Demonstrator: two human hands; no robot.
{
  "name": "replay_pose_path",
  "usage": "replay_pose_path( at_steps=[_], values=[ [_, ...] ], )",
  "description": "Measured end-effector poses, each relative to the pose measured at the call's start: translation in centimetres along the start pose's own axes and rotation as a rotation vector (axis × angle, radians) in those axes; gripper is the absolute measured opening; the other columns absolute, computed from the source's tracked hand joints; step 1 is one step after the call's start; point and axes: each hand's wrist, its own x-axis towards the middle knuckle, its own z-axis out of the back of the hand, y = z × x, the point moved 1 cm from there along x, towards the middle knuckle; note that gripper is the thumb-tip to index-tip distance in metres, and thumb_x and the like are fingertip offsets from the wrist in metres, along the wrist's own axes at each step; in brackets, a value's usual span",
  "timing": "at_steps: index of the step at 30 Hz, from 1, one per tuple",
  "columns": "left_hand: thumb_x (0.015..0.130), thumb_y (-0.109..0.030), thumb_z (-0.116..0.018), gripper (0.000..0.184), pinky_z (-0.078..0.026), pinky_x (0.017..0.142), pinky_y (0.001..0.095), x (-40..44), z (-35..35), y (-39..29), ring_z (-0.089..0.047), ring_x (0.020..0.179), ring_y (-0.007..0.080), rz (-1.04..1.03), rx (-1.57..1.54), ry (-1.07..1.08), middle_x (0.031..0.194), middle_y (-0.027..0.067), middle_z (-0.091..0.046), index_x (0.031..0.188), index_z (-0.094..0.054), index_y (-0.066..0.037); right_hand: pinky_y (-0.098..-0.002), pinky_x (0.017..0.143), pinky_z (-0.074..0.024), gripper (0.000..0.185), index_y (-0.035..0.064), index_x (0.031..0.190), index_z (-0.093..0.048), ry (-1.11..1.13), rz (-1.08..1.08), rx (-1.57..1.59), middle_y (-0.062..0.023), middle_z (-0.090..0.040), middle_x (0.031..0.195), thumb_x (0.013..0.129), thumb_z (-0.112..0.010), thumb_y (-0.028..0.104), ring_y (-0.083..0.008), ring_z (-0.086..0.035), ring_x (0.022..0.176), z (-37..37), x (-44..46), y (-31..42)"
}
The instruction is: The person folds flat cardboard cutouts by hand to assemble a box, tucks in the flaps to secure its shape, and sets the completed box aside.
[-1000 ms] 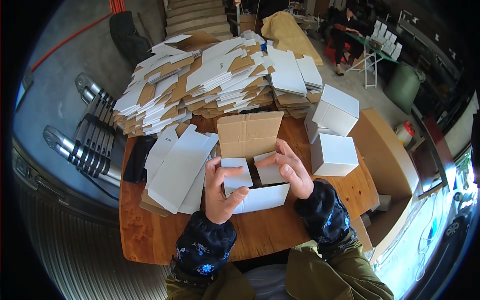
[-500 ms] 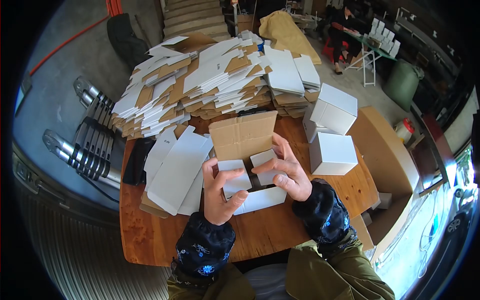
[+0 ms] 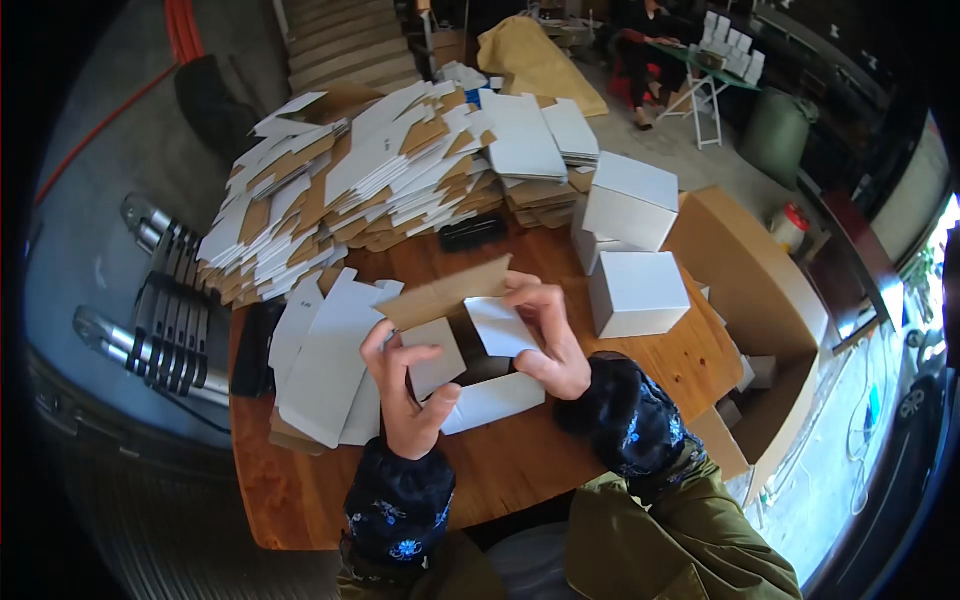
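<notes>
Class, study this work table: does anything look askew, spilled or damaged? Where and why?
The pile of flattened boxes at the far side of the table looks askew: its layers slant and fan out unevenly. Nothing appears spilled; the open box shows no clear damage.

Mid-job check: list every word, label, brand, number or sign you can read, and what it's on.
No text is legible.
Upper flattened box on the big pile: dark print, too small to read.
Left-hand flattened box: dark print, too small to read.
Open white box: no print visible.
</notes>
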Motion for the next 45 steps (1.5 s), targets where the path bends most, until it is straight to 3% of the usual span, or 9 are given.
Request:
replay_pose_path(
  at_steps=[5, 10, 11, 15, 24, 30, 33, 39, 45],
  values=[
    [0.082, -0.040, -0.078, 0.060, -0.037, 0.101, 0.0442, -0.6, -1.0, 1.0, -0.041, 0.125, 0.0302, -0.007, -0.240, -0.143, 0.135, 0.0118, -0.028, 0.117, -0.040, -0.008, -0.0432, 0.110, -0.0295, 0.086, 0.0065, 0.137, -0.022, -0.063, -0.008, 0.032, -0.0185, -0.035, 0.141, 0.082, -0.076, 0.045, -0.0285, -0.041, 0.129, -0.2, -0.2, -0.5],
    [0.083, -0.046, -0.074, 0.064, -0.039, 0.100, 0.0450, -0.3, -0.5, 0.8, -0.043, 0.122, 0.0304, 0.054, -0.166, -0.056, 0.136, 0.0143, -0.029, 0.124, -0.043, -0.008, -0.0435, 0.108, -0.0318, 0.067, 0.0010, 0.130, -0.041, 0.021, -0.072, -0.106, -0.0213, -0.034, 0.142, 0.087, -0.067, 0.045, -0.0297, -0.042, 0.128, 0.1, 0.2, 0.2],
    [0.084, -0.050, -0.071, 0.057, -0.039, 0.100, 0.0444, 0.0, 0.1, 0.7, -0.045, 0.120, 0.0303, 0.012, 0.040, 0.010, 0.135, 0.0153, -0.030, 0.116, -0.054, -0.006, -0.0434, 0.107, -0.0327, 0.062, -0.0004, 0.126, -0.048, 0.063, -0.075, -0.160, -0.0220, -0.035, 0.141, 0.089, -0.065, 0.045, -0.0304, -0.043, 0.126, 0.4, 0.6, 0.4],
    [0.085, -0.047, -0.070, 0.045, -0.036, 0.100, 0.0432, 0.0, 0.2, 0.4, -0.046, 0.117, 0.0301, 0.090, 0.041, 0.024, 0.133, 0.0147, -0.032, 0.096, -0.062, -0.004, -0.0401, 0.102, -0.0365, 0.046, -0.0024, 0.095, -0.066, 0.119, -0.073, -0.240, -0.0227, -0.035, 0.141, 0.095, -0.053, 0.042, -0.0337, -0.049, 0.116, 0.5, 1.0, 0.5],
    [0.086, -0.027, -0.074, 0.035, -0.037, 0.101, 0.0462, -0.3, -0.7, 0.4, -0.047, 0.117, 0.0302, 0.058, -0.161, -0.104, 0.120, 0.0144, -0.041, 0.101, -0.053, -0.003, -0.0404, 0.100, -0.0391, 0.040, -0.0022, 0.102, -0.060, -0.007, -0.084, -0.163, -0.0215, -0.056, 0.118, 0.091, -0.057, 0.036, -0.0345, -0.050, 0.118, 0.0, 0.7, 0.5],
    [0.082, -0.024, -0.079, 0.042, -0.044, 0.099, 0.0473, -0.3, -1.4, 1.3, -0.050, 0.117, 0.0308, -0.088, -0.268, -0.203, 0.117, 0.0133, -0.045, 0.103, -0.050, -0.003, -0.0464, 0.103, -0.0385, 0.065, 0.0035, 0.105, -0.045, -0.093, -0.003, 0.026, -0.0205, -0.056, 0.120, 0.084, -0.063, 0.062, -0.0362, -0.048, 0.125, -0.3, 0.1, -1.3],
    [0.080, -0.028, -0.081, 0.046, -0.044, 0.098, 0.0483, -0.6, -0.4, 1.5, -0.052, 0.116, 0.0312, -0.086, -0.108, -0.079, 0.115, 0.0136, -0.047, 0.103, -0.049, -0.004, -0.0492, 0.103, -0.0381, 0.074, 0.0031, 0.105, -0.048, -0.045, -0.045, -0.043, -0.0212, -0.056, 0.120, 0.081, -0.059, 0.072, -0.0390, -0.048, 0.124, -0.4, 0.3, -0.4],
    [0.078, -0.037, -0.081, 0.052, -0.045, 0.097, 0.0487, -0.8, -0.1, 2.4, -0.052, 0.115, 0.0338, -0.193, -0.119, -0.053, 0.116, 0.0139, -0.046, 0.106, -0.050, -0.007, -0.0526, 0.106, -0.0345, 0.071, 0.0008, 0.112, -0.052, 0.254, 0.057, -0.230, -0.0231, -0.053, 0.120, 0.083, -0.059, 0.065, -0.0444, -0.045, 0.126, 1.3, 1.0, -0.6],
    [0.078, -0.053, -0.075, 0.064, -0.041, 0.099, 0.0493, -0.9, 0.1, 2.6, -0.046, 0.121, 0.0346, -0.167, -0.020, -0.039, 0.127, 0.0189, -0.038, 0.113, -0.046, -0.008, -0.0520, 0.108, -0.0325, 0.046, 0.0020, 0.114, -0.052, 0.256, 0.058, -0.229, -0.0213, -0.051, 0.125, 0.079, -0.063, 0.030, -0.0435, -0.042, 0.129, 0.9, 0.8, -0.3]
  ],
)
